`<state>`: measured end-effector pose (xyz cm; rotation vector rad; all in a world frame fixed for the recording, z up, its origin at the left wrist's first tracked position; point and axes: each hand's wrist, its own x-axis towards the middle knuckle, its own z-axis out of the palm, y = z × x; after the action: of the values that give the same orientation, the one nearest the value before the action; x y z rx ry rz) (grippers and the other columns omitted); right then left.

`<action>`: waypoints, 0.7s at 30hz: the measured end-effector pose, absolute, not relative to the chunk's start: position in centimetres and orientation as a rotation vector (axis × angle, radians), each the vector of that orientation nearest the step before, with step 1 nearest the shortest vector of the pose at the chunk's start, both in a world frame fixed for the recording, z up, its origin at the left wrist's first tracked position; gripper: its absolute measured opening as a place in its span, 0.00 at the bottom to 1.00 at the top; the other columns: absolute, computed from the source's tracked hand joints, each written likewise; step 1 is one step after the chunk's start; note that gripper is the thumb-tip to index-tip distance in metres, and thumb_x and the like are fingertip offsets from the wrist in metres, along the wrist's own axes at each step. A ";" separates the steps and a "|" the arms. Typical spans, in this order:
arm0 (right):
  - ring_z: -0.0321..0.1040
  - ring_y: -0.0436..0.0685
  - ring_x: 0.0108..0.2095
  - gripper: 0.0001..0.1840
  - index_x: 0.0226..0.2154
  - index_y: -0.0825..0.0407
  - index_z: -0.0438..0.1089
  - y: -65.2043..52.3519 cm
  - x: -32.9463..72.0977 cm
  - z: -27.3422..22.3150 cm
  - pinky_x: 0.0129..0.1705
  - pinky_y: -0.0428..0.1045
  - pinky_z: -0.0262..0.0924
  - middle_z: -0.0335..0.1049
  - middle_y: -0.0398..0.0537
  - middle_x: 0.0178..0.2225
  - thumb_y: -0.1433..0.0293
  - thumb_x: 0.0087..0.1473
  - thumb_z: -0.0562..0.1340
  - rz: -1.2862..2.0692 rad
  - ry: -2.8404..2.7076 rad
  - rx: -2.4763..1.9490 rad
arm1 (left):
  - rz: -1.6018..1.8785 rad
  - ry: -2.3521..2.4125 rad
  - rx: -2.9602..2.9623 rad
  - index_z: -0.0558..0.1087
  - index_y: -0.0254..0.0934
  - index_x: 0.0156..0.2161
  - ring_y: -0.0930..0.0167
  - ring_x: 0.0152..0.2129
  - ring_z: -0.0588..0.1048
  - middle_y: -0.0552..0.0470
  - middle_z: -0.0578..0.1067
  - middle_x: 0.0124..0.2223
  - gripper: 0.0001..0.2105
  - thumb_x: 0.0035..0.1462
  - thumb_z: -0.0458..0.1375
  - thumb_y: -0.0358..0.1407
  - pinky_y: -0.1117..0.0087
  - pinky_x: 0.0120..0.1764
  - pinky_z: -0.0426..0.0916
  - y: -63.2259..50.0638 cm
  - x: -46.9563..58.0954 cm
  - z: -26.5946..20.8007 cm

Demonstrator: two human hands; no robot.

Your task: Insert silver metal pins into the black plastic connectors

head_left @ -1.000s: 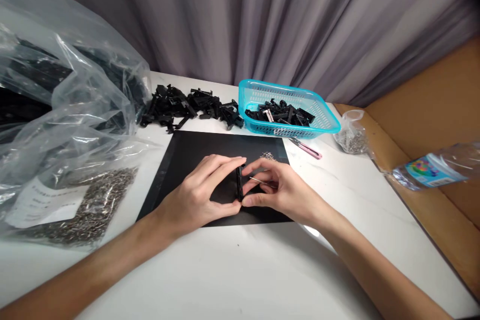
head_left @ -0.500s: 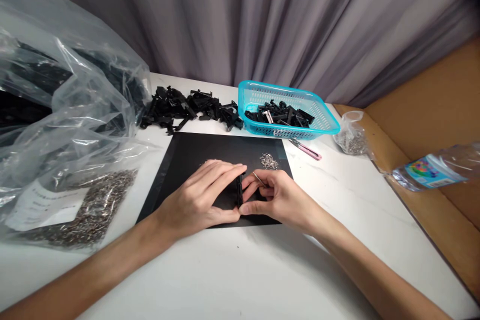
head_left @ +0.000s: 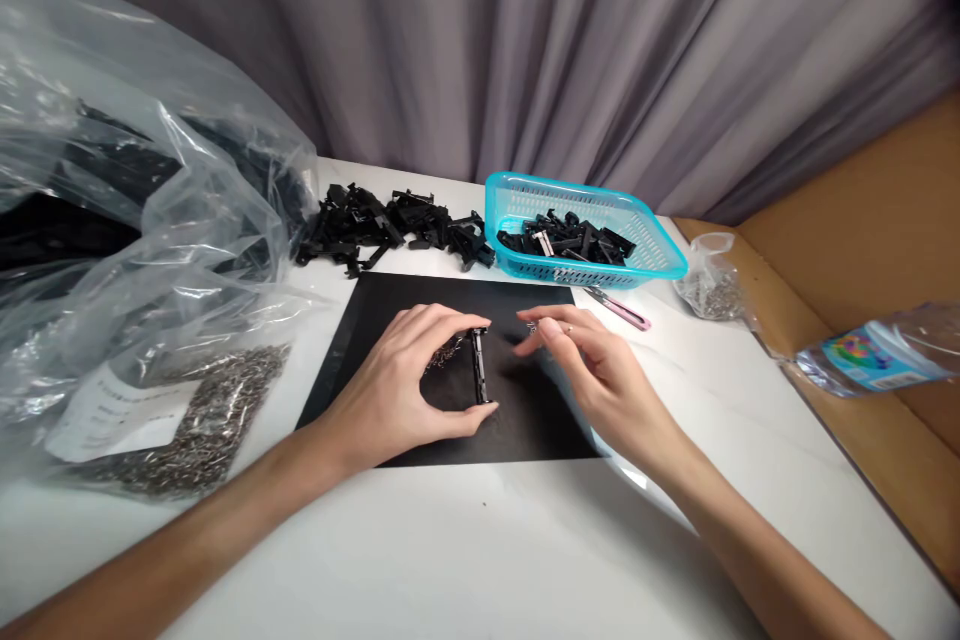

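Note:
My left hand (head_left: 394, 375) is closed on a slim black plastic part (head_left: 479, 367), holding it upright by its ends between thumb and fingers above a black mat (head_left: 525, 435). Light catches a pale or shiny strip along the part's face. Through the gap of that hand, a pile of small metal pieces (head_left: 445, 353) shows on the mat. To the right, my right hand (head_left: 581, 345) hovers over other small metal pieces (head_left: 532, 326), mostly covered by its fingers. Its thumb is bent against the fingers, with a tiny glint there; what it grips I cannot make out.
Behind the mat lie a heap of black plastic parts (head_left: 360, 225) and a blue basket (head_left: 660, 265) holding similar ones. A pink-handled cutter (head_left: 626, 310) lies near the basket. Bags (head_left: 247, 400) stand left; a small bag (head_left: 712, 290) and a plastic bottle (head_left: 874, 355) are right.
My right hand has drawn away from the black part, moving right and up to the small metal pieces. The left hand still holds the part, its face now turned more into view.

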<state>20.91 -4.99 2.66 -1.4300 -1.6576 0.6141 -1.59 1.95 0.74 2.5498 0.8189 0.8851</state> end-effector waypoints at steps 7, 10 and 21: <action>0.75 0.55 0.25 0.27 0.36 0.53 0.77 -5.0 20.3 2.3 0.34 0.52 0.72 0.76 0.47 0.26 0.49 0.68 0.55 1.054 -1.360 -1.219 | 0.836 0.795 2.368 0.68 0.44 0.59 0.63 0.52 0.73 0.48 0.72 0.55 0.29 0.53 0.69 0.38 0.61 0.56 0.71 2.2 -1.7 1.2; 0.80 0.56 0.31 0.20 0.38 0.54 0.77 -4.9 20.2 2.4 0.39 0.53 0.76 0.81 0.50 0.33 0.54 0.66 0.62 1.197 -1.279 -1.054 | 0.851 0.781 2.317 0.70 0.44 0.59 0.63 0.51 0.74 0.48 0.73 0.55 0.28 0.53 0.70 0.40 0.62 0.55 0.72 2.4 -1.9 1.2; 0.82 0.56 0.34 0.14 0.38 0.54 0.79 -5.0 19.5 1.4 0.41 0.52 0.79 0.82 0.51 0.33 0.62 0.68 0.61 1.213 -1.277 -0.893 | 0.860 0.811 2.200 0.73 0.42 0.55 0.66 0.44 0.76 0.51 0.74 0.48 0.27 0.49 0.72 0.40 0.64 0.48 0.73 2.8 -2.0 0.9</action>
<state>19.48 -5.00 1.41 -0.8929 -1.2770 1.2128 -2.01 2.82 0.86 2.2000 0.8114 0.8601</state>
